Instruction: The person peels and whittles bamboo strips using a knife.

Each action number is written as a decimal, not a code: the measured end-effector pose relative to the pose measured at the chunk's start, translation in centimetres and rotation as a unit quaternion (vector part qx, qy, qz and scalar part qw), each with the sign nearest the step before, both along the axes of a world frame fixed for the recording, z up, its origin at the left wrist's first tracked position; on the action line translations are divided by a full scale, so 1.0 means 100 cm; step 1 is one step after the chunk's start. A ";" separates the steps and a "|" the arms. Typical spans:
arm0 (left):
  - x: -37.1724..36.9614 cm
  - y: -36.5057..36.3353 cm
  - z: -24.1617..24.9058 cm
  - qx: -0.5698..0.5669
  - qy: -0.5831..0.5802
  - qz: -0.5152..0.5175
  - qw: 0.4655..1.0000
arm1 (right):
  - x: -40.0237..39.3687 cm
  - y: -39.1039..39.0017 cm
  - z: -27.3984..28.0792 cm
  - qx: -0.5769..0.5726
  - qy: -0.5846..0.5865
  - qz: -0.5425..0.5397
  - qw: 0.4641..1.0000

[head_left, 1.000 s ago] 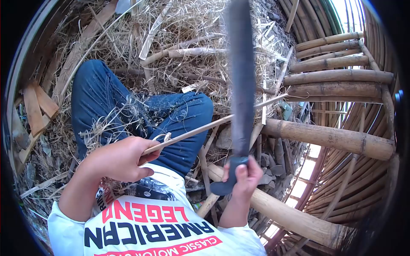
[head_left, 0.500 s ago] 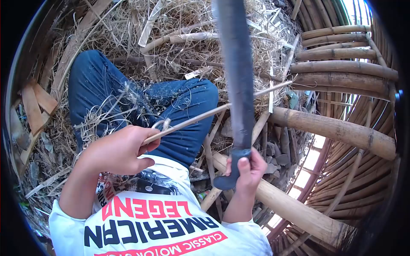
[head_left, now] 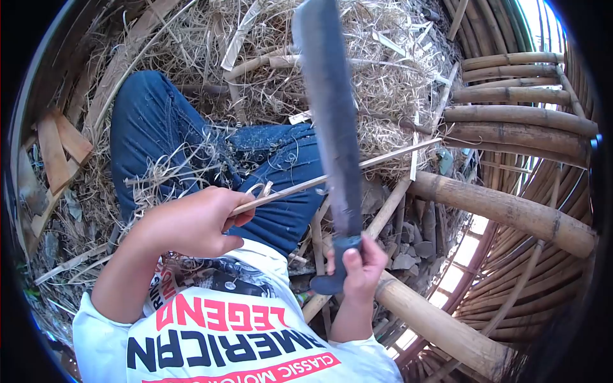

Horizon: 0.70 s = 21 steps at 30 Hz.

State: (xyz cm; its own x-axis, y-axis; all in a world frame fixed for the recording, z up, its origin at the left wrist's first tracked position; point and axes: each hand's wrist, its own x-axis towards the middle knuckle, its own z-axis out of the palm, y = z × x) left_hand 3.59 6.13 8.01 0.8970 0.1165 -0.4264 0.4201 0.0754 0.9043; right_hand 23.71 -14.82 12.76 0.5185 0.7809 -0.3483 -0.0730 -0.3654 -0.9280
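While left hand (head_left: 203,223) clamps 1 thin strip (head_left: 294,189), fingers curled shut, right hand (head_left: 362,271) grips machete (head_left: 336,127), fingers wrapped tight.

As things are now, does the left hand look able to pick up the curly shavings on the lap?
Probably yes: the shavings lie close beside the left hand, with nothing visible between. But its fingers hold the thin strip, so it may need to release that first.

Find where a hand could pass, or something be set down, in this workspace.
Between the left hand and the machete handle, below the thin strip, a hand could probably pass over the jeans. No plainly bare ground shows: shavings crowd beyond the knees, and stones lie past the right hand.
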 end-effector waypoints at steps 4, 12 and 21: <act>0.007 0.002 0.005 -0.006 -0.008 0.022 1.000 | -0.013 0.004 -0.006 0.052 0.076 -0.070 0.993; 0.010 0.006 -0.003 0.014 -0.007 0.023 1.000 | -0.014 0.011 -0.011 0.007 0.074 -0.020 0.997; 0.006 0.006 -0.016 0.001 0.015 0.020 1.000 | -0.026 0.009 -0.025 -0.029 0.048 0.026 0.998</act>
